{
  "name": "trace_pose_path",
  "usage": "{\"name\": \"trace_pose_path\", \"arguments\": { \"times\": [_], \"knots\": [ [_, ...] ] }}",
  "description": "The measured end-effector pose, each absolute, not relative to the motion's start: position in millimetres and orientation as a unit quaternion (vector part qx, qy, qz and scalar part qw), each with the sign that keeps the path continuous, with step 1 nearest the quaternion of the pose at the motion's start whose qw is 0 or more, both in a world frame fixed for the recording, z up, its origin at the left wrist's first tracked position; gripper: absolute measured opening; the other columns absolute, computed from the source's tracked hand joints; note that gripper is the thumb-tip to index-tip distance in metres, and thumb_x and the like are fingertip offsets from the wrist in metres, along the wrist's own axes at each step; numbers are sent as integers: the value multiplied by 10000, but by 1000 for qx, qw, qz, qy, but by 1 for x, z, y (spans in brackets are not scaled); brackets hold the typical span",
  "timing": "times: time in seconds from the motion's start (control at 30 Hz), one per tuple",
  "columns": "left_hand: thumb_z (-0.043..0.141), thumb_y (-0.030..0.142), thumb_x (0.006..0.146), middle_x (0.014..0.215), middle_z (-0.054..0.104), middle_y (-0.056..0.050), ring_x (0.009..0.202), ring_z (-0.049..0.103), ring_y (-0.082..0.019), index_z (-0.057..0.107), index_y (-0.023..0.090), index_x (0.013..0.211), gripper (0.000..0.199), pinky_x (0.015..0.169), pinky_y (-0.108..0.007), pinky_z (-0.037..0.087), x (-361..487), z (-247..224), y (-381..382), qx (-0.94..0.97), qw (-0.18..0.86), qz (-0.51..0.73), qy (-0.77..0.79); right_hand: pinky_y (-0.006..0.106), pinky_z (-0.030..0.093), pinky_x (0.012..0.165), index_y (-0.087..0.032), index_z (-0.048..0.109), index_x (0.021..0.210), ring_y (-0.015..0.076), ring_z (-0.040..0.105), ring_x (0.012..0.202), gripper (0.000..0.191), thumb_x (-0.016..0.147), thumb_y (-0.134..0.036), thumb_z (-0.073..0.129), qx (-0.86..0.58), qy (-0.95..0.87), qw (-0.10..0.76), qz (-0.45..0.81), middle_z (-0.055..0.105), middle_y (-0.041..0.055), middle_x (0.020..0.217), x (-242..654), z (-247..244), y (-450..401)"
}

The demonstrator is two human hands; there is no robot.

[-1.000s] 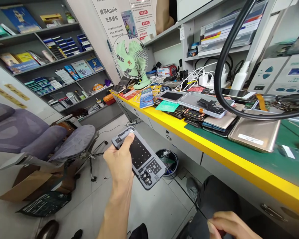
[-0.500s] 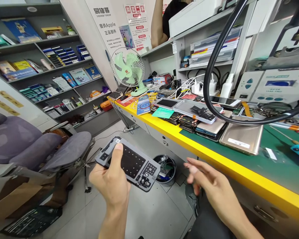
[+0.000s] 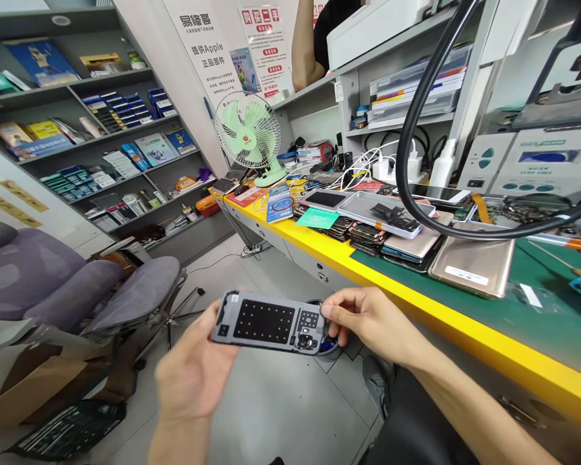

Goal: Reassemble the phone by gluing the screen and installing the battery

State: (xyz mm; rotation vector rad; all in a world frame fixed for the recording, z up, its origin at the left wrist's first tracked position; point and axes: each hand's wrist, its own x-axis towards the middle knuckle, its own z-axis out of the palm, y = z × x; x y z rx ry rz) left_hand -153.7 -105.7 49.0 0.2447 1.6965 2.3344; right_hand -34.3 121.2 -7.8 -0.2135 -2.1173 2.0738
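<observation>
A grey phone back cover (image 3: 266,323) with a dotted black pad and a camera cutout faces up above the floor. My left hand (image 3: 193,368) supports it at its left end, the fingers passing underneath. At the opposite end, my right hand (image 3: 363,320) pinches the corner beside the camera area between thumb and forefinger. Its other fingers are curled. Behind and below the cover, partly hidden by it and by my right hand, stands a waste bin (image 3: 333,354).
To the right runs a workbench with a yellow edge (image 3: 416,307) and green mat, bearing stacked phones, a gold tablet-like device (image 3: 474,261), trays (image 3: 382,213) and a black hose (image 3: 404,148). A green fan (image 3: 249,135) stands farther back. An office chair (image 3: 130,294) is left.
My right hand has come left and closed on the cover's corner. The cover has turned nearly level, and my left thumb has left its top face.
</observation>
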Motion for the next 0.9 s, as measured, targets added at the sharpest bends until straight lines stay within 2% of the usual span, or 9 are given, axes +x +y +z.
{"name": "trace_pose_path", "arguments": {
  "times": [0.07,0.13,0.2,0.27,0.3,0.37,0.47,0.6,0.9],
  "knots": [
    [686,606,736,1078,764,-218,930,725,-358,778,111,1148,650,790,-449,608,-174,59,-127,211,229,695,648,243,526,549,-151,720,845,140,657,565,268,933,-393,647,-41,-746,59,662,709,26,674,-37,0,131],
    [613,638,813,1085,774,-209,967,725,-352,758,163,1202,630,831,-415,574,-186,71,-132,348,278,463,766,233,501,509,-166,748,809,143,652,536,204,911,-318,658,-5,-780,38,624,717,20,647,-42,9,133],
    [743,506,803,1041,781,-160,865,715,-299,767,199,1165,475,740,-344,544,-187,82,-118,376,323,332,803,223,458,464,-184,774,783,141,633,493,162,884,-253,667,24,-810,36,585,711,7,599,-49,18,130],
    [713,428,836,787,722,-63,677,617,-210,776,194,897,250,598,-271,440,-179,89,-94,413,345,253,804,217,416,439,-196,789,765,136,613,465,171,877,-209,661,37,-832,59,551,688,-8,544,-55,25,123],
    [701,400,837,621,591,-1,557,478,-153,702,188,706,249,518,-253,325,-175,90,-83,425,344,230,805,218,401,434,-199,791,756,131,600,455,188,883,-193,653,39,-840,77,535,675,-14,525,-57,27,119],
    [629,371,870,542,328,57,525,258,-115,441,207,545,409,496,-280,165,-166,90,-65,436,322,210,814,226,386,447,-199,794,764,125,577,457,214,906,-177,636,34,-854,123,504,667,-16,527,-57,28,113],
    [545,363,910,606,216,55,580,183,-123,256,227,603,442,524,-317,116,-157,86,-58,433,282,204,831,247,432,544,-201,802,854,138,610,570,224,961,-192,606,31,-863,193,466,728,14,676,-49,20,109],
    [512,393,935,642,185,51,590,192,-126,226,231,632,447,523,-326,131,-146,83,-65,418,278,209,839,261,478,664,-197,789,1006,149,641,694,228,1013,-212,561,40,-860,250,444,757,35,844,-31,8,107],
    [479,393,974,618,183,57,571,187,-127,248,222,626,451,524,-336,147,-122,83,-70,404,334,227,821,206,437,564,-211,745,923,89,561,582,208,1035,-265,578,33,-845,258,467,686,-28,727,0,9,106]
  ]
}}
